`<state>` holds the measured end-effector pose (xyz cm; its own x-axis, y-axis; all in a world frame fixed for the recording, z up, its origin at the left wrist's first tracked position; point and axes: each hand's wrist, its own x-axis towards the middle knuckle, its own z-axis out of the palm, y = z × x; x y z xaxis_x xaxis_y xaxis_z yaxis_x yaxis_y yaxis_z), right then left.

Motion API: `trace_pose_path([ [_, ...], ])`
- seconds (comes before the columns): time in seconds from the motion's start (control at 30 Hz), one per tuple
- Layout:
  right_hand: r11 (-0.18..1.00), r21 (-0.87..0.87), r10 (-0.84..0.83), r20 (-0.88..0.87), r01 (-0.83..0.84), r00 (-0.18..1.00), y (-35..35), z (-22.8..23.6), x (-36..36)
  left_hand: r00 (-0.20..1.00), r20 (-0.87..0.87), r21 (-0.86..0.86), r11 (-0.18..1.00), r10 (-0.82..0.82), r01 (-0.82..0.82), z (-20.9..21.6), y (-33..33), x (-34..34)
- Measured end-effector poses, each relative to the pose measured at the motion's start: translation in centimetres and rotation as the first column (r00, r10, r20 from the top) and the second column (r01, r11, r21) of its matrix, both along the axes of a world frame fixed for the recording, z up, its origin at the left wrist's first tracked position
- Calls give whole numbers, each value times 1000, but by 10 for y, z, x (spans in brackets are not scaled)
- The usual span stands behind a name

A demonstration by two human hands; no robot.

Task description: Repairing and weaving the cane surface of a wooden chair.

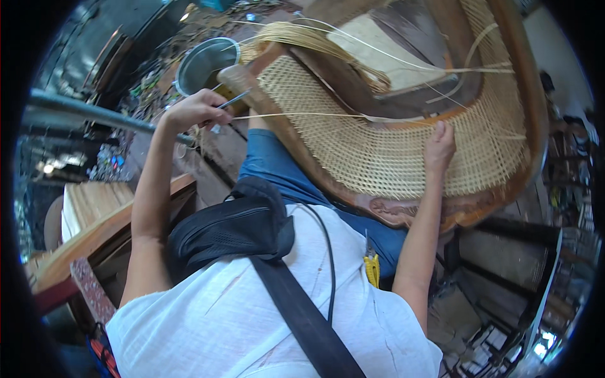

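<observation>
At the left are a metal pipe [88,108], a pale streaked block [94,206] and, farther off, scattered litter [151,86].

The one view looks steeply down and forward from the wearer's head, a wide fisheye (black at its corners, straight edges bowed), with the white shirt [208,321] nearest the lens, the cane panel [378,154] beyond it and the bucket [196,66] farther off.

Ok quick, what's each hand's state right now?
Left hand: closed, holding a thin tool and a pale strand.
Right hand: curled at the woven panel; can't tell whether it holds anything.
</observation>
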<state>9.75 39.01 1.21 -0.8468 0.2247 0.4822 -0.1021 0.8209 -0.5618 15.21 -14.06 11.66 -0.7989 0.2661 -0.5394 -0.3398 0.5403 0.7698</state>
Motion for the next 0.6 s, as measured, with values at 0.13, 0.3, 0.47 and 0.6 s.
trace_pose_path([
  [0.13, 1000, -20, -5, -29, 5, 1000, 4, 5, 15, 1000, -14, -16, 1000, 12, -13, 1, 7, -1],
  [0.3, 991, -48, -114, 175, 124, 978, 10, 21, 32, 999, 11, 74, 996, 48, -49, -5, 26, -8],
  [0.47, 889, -392, 335, 204, -237, 920, -47, 36, 85, 999, -42, 163, 987, 1, 6, -23, 108, 0],
  [0.6, 417, -843, 744, 102, -340, 660, -129, 22, 136, 996, 3, 340, 937, -86, 80, -58, 196, 18],
])
